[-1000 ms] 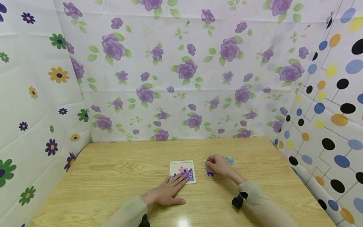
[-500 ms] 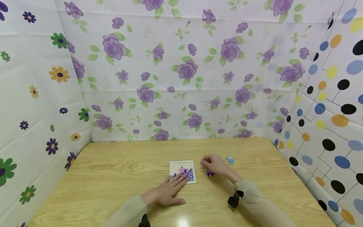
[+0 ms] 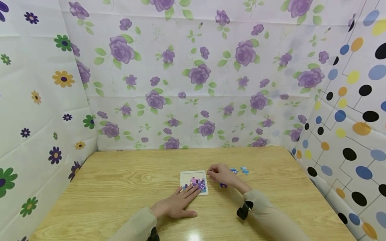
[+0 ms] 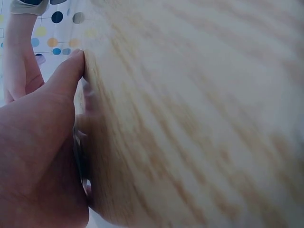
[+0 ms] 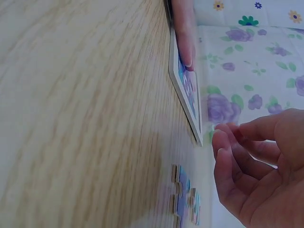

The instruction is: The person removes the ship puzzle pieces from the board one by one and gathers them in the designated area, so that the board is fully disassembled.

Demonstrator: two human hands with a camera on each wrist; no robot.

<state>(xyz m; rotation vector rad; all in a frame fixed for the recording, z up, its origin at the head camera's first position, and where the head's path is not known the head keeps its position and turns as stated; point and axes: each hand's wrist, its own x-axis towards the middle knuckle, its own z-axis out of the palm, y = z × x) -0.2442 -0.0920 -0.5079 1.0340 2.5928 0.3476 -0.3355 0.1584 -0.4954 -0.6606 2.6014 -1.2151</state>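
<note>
My left hand [image 3: 178, 202] lies flat, fingers spread, with its fingertips resting on a small white-framed jigsaw puzzle [image 3: 194, 173]. Purple, pink and blue pieces fill the lower part of the frame; the upper part is bare and pale. Just right of the frame is my right hand [image 3: 222, 174], raised off the table with thumb and fingers brought together in a pinch. The fingers [image 5: 223, 164] curl inward in the right wrist view and hide most of the puzzle piece between them. Below that hand lies a purple puzzle piece [image 3: 223, 185].
Two blue-and-white puzzle pieces, a nearer one [image 3: 233, 170] and a farther one [image 3: 244, 170], lie behind the right hand. The wooden table [image 3: 129, 174] ends at a floral curtain [image 3: 181, 117]. A dotted curtain [image 3: 340, 134] borders the right side.
The right hand has moved left from the loose pieces toward the frame, uncovering a blue-and-white piece behind it. The left hand has stayed on the puzzle.
</note>
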